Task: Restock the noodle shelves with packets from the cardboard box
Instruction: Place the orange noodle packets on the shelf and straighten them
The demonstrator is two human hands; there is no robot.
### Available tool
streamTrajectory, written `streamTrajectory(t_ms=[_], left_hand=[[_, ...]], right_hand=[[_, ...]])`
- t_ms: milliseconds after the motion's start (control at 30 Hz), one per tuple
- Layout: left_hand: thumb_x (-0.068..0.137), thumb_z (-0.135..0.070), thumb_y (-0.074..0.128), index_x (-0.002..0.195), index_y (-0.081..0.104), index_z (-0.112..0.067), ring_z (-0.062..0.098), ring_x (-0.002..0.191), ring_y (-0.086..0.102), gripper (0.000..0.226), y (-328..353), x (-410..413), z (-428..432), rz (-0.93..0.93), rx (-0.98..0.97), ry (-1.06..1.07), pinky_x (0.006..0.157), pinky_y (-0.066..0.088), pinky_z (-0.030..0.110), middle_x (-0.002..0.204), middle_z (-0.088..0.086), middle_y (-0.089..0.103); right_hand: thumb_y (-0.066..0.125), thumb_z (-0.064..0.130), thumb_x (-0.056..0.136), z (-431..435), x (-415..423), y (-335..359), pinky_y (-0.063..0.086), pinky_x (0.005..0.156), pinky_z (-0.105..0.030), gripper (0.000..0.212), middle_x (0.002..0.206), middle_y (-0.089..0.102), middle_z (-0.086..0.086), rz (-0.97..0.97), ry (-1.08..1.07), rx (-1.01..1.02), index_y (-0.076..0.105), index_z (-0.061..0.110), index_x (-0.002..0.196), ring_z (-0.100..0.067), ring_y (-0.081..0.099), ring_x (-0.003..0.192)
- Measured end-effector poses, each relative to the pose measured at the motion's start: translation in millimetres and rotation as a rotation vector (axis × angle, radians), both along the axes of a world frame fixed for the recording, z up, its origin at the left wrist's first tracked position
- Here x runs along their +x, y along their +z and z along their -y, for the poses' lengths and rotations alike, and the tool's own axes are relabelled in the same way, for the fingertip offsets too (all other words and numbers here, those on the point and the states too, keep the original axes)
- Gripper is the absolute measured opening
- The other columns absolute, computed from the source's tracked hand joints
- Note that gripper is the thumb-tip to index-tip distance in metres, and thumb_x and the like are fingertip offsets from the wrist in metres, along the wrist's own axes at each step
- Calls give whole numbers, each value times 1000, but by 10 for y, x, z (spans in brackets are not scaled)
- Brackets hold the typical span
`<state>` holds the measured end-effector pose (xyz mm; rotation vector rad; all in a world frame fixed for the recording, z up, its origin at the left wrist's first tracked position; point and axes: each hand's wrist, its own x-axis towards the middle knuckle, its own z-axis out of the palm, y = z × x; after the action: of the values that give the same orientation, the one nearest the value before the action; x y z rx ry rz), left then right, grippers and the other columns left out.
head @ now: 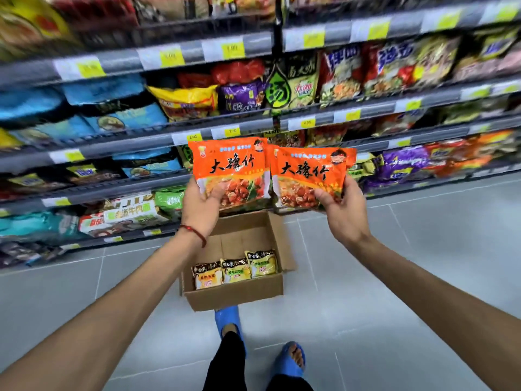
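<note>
Left grip (pixel 201 206) grasps one orange noodle packet (pixel 229 167), right grip (pixel 342 213) a second orange packet (pixel 310 173); held only by their lower edges, either could slip toward the cardboard box (pixel 234 294).

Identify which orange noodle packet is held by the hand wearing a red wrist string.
The left orange packet, gripped by the left hand, whose wrist bears the red string; the right hand holding the right orange packet is bare-wristed.
</note>
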<state>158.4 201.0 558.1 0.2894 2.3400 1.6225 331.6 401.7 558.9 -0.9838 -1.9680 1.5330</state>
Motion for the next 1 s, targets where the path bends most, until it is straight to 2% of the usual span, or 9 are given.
streamTrajectory(t_ms=[100, 233, 333, 433, 500, 700, 733, 833, 1000], left_hand=[[94, -20, 66, 135, 53, -13, 20, 122, 59, 43, 559, 98, -225, -96, 56, -38, 108, 44, 45, 129, 2, 64], [95, -22, 65, 134, 53, -9, 22, 120, 59, 43, 1283, 211, -552, -227, 85, -83, 106, 45, 43, 128, 6, 65], [94, -25, 65, 127, 52, 6, 35, 116, 59, 47, 1809, 255, -868, -304, 108, -115, 101, 46, 51, 124, 24, 62], [96, -19, 63, 119, 46, 20, 47, 112, 52, 49, 2271, 301, -1267, -377, 128, -145, 94, 44, 51, 122, 38, 51], [96, -19, 62, 121, 51, 15, 42, 113, 55, 44, 2539, 346, -1549, -413, 131, -142, 93, 45, 47, 121, 32, 58], [95, -23, 63, 119, 60, 1, 24, 98, 62, 34, 3034, 427, -2538, -505, 190, -176, 92, 50, 38, 102, 5, 67], [95, -24, 64, 117, 61, 0, 25, 98, 62, 33, 3070, 429, -2820, -518, 206, -181, 92, 50, 39, 101, 5, 68], [94, -26, 64, 121, 60, 2, 36, 104, 61, 39, 3169, 399, -3347, -532, 249, -202, 92, 51, 48, 112, 22, 66], [96, -20, 62, 124, 57, 1, 27, 110, 60, 36, 3461, 454, -4632, -573, 317, -273, 90, 44, 26, 119, 15, 66]], right_hand=[[68, 14, 93, -199, 159, 527, 52, 98, -41, 33, 108, 67, 14, -72, -53, 128, 55, 18, 123, -9, 64, 104], [69, 18, 93, -512, 313, 1178, 53, 95, -42, 32, 110, 68, 9, -152, -84, 212, 55, 16, 122, -8, 64, 103], [67, 25, 94, -783, 407, 1631, 52, 95, -40, 32, 113, 67, 8, -215, -89, 282, 54, 18, 123, -11, 63, 106], [65, 24, 96, -1071, 506, 2021, 49, 91, -26, 30, 113, 65, 14, -285, -101, 316, 53, 20, 124, -1, 61, 105], [64, 24, 96, -1281, 559, 2218, 51, 91, -28, 27, 110, 64, 15, -312, -128, 343, 53, 20, 121, 4, 60, 102], [63, 31, 96, -2088, 649, 2567, 54, 89, -51, 25, 104, 65, 1, -343, -218, 392, 52, 15, 111, -22, 63, 99], [63, 31, 97, -2314, 692, 2634, 54, 89, -50, 24, 104, 65, 1, -352, -231, 412, 52, 15, 111, -20, 63, 99], [63, 28, 97, -2722, 731, 2821, 55, 89, -42, 22, 105, 66, 8, -373, -257, 470, 53, 18, 114, -8, 63, 98], [63, 29, 97, -3951, 826, 3184, 53, 93, -45, 21, 107, 65, 13, -359, -329, 492, 52, 27, 115, -9, 62, 103]])
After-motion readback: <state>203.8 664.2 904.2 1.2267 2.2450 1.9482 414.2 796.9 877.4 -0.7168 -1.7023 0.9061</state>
